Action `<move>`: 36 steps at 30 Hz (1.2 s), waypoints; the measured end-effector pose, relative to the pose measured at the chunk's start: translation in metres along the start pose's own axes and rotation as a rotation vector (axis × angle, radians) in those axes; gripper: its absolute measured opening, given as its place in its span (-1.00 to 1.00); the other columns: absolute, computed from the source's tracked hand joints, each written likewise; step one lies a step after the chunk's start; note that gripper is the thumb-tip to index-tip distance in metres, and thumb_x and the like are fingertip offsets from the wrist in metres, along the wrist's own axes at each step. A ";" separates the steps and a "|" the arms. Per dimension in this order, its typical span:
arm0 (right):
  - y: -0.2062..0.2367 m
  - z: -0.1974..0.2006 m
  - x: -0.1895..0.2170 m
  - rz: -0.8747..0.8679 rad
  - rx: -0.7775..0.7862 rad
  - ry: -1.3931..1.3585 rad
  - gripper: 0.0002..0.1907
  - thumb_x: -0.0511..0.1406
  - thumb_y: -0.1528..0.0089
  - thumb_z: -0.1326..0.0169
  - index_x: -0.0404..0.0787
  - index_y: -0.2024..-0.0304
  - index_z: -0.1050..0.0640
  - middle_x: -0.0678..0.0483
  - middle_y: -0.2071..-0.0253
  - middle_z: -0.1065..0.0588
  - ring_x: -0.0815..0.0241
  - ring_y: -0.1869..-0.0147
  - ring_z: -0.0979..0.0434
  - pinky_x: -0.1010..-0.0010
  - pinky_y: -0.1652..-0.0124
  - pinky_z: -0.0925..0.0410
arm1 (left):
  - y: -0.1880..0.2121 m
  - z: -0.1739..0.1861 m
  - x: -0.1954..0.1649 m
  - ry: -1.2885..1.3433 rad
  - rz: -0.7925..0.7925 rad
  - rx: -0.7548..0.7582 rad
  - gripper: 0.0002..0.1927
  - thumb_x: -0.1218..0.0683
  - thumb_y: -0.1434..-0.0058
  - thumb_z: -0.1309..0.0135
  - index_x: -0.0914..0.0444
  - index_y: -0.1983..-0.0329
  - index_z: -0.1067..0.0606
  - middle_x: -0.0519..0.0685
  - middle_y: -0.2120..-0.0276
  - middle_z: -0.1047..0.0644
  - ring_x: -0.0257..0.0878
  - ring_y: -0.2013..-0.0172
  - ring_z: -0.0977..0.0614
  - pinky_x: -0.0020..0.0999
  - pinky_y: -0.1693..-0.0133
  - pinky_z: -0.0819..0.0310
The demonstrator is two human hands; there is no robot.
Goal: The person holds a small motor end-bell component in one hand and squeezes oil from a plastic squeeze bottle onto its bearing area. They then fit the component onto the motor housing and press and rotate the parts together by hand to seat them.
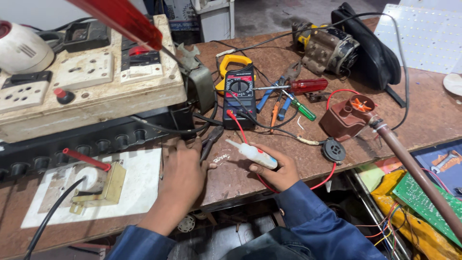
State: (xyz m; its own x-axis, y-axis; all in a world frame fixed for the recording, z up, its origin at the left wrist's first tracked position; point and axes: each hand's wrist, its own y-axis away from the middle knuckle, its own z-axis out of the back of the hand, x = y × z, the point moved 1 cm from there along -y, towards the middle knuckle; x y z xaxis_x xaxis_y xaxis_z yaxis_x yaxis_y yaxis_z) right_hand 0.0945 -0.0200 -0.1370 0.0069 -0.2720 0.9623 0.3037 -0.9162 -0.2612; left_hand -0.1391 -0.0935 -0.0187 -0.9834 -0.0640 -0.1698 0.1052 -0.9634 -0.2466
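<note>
A small white plastic squeeze tube with a pointed nozzle (252, 153) lies just below the middle of the frame, gripped in the right hand (276, 171), whose fingers curl closed around its rear end so the nozzle points up and to the left over the brown wooden workbench (423, 115). A thin red wire (323, 180) runs under that hand and loops to the right. To the left, the left hand (180, 175) rests palm down on the bench with its fingers loosely spread, holding nothing; its fingertips lie beside the dark handles of a pair of pliers (210, 140). Just above the tube, in the centre, a black and yellow clamp meter with a round dial (239, 92) lies flat, its red and black leads trailing toward the hands. Right of the meter lie a red-handled screwdriver (301, 86), a green-handled screwdriver (301, 108) and blue-handled pliers (272, 94). Further right sit a small round black part (333, 150) and a reddish-brown plastic blower housing with an orange fan (347, 117). The upper left of the frame holds a grimy cream switch and socket board (91, 82) on a black box.
</note>
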 end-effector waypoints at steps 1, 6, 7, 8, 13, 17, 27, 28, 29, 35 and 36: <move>0.000 0.000 -0.004 -0.025 -0.016 -0.026 -0.38 -0.32 -0.09 -0.39 -0.26 -0.20 -0.54 0.00 -0.06 -0.62 0.25 -0.12 -0.60 0.40 -0.08 -0.47 | -0.003 -0.001 0.002 -0.041 -0.066 -0.078 -0.29 0.00 0.05 -0.34 0.29 -0.20 -0.50 0.37 -0.01 -0.48 0.36 -0.06 -0.50 0.12 -0.03 -0.41; 0.001 0.001 -0.014 -0.052 0.006 -0.185 -0.40 -0.23 -0.16 -0.32 -0.30 -0.20 -0.47 0.00 -0.02 -0.60 0.22 -0.10 -0.60 0.33 -0.03 -0.52 | -0.008 0.002 0.020 -0.037 -0.001 0.007 -0.27 -0.18 0.14 -0.31 0.34 -0.03 -0.52 0.28 0.02 -0.46 0.22 0.00 -0.48 0.01 0.00 -0.44; 0.000 0.001 -0.015 -0.037 0.001 -0.163 -0.40 -0.21 -0.18 -0.31 -0.31 -0.21 -0.46 -0.01 -0.02 -0.60 0.22 -0.09 -0.59 0.33 -0.04 -0.50 | -0.007 0.004 0.022 -0.040 0.004 0.023 -0.29 -0.20 0.14 -0.30 0.36 0.04 -0.52 0.26 0.02 -0.47 0.18 0.00 -0.48 -0.01 0.00 -0.45; -0.001 0.001 -0.016 -0.042 0.006 -0.211 -0.37 -0.18 -0.19 -0.29 -0.32 -0.23 -0.43 -0.03 0.00 -0.60 0.20 -0.08 -0.60 0.32 -0.04 -0.48 | -0.005 0.006 0.023 -0.056 0.028 0.060 -0.32 -0.22 0.06 -0.27 0.36 0.03 -0.51 0.25 0.04 -0.47 0.16 0.01 -0.48 -0.01 -0.01 -0.44; -0.005 0.001 -0.020 0.021 0.023 -0.313 -0.26 -0.02 -0.24 -0.20 -0.33 -0.30 -0.36 -0.10 -0.03 -0.61 0.13 -0.07 -0.63 0.27 -0.11 -0.47 | 0.011 0.000 -0.007 0.161 -0.099 -0.086 -0.59 -0.05 -0.16 -0.18 0.37 0.11 -0.54 0.23 0.12 -0.48 0.14 0.04 -0.44 0.04 -0.03 -0.35; -0.003 0.007 -0.027 0.078 0.020 -0.343 -0.19 0.02 -0.24 -0.17 -0.31 -0.37 -0.30 -0.12 -0.19 -0.52 0.05 -0.26 -0.56 0.20 -0.20 -0.42 | 0.021 -0.024 -0.063 0.595 -0.237 -0.194 -0.58 0.08 -0.27 -0.12 0.37 -0.14 -0.47 0.21 0.06 -0.48 0.13 0.01 -0.45 0.00 -0.03 -0.38; -0.015 0.035 -0.041 -0.087 0.052 -0.771 -0.23 -0.37 -0.24 -0.16 -0.25 -0.46 -0.19 -0.12 -0.21 -0.44 -0.09 -0.13 -0.48 0.08 -0.06 -0.41 | -0.007 -0.087 -0.128 1.704 -0.089 0.148 -0.61 0.09 -0.42 -0.02 0.33 -0.22 -0.26 0.06 -0.07 -0.50 -0.28 0.00 -0.56 -0.40 -0.03 -0.48; -0.018 0.038 -0.040 -0.114 0.067 -0.806 -0.21 -0.40 -0.23 -0.16 -0.22 -0.48 -0.18 -0.14 -0.17 -0.46 -0.12 -0.03 -0.50 0.08 0.00 -0.42 | -0.011 -0.091 -0.128 1.769 -0.098 0.154 -0.63 0.09 -0.44 0.00 0.33 -0.21 -0.25 0.03 -0.08 -0.49 -0.29 -0.04 -0.56 -0.39 -0.07 -0.48; -0.020 0.046 -0.035 -0.104 0.077 -0.693 -0.25 -0.39 -0.24 -0.16 -0.24 -0.46 -0.22 -0.11 -0.20 -0.46 -0.04 -0.13 -0.49 0.17 -0.07 -0.39 | -0.014 -0.094 -0.129 1.835 -0.104 0.157 -0.65 0.08 -0.46 0.02 0.32 -0.20 -0.24 0.00 -0.10 -0.47 -0.30 -0.08 -0.57 -0.39 -0.11 -0.48; 0.000 0.115 0.023 -0.275 -0.006 -0.148 -0.44 -0.27 -0.27 -0.19 -0.22 -0.33 -0.52 -0.06 -0.12 -0.52 0.17 -0.03 -0.43 0.41 0.07 -0.27 | -0.022 -0.088 -0.147 1.407 -0.246 0.039 -0.61 0.09 -0.42 0.02 0.35 -0.23 -0.26 0.10 0.01 -0.56 -0.17 0.03 -0.62 -0.30 0.02 -0.49; 0.004 0.126 0.032 -0.140 -0.004 0.025 -0.49 -0.25 -0.26 -0.21 -0.25 -0.26 -0.56 -0.04 -0.15 -0.52 0.17 -0.12 -0.47 0.41 -0.01 -0.31 | -0.023 -0.085 -0.150 1.363 -0.281 0.020 -0.63 0.09 -0.43 0.02 0.35 -0.21 -0.28 0.12 0.03 -0.56 -0.13 0.04 -0.62 -0.26 0.02 -0.49</move>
State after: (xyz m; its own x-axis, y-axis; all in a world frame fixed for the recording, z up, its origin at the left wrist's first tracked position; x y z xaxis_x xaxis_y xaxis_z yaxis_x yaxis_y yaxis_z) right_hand 0.2159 0.0048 -0.0976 -0.0593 -0.1489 0.9871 0.2966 -0.9468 -0.1250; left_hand 0.0188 -0.0396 -0.0689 -0.0521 0.4206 -0.9057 -0.0829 -0.9057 -0.4158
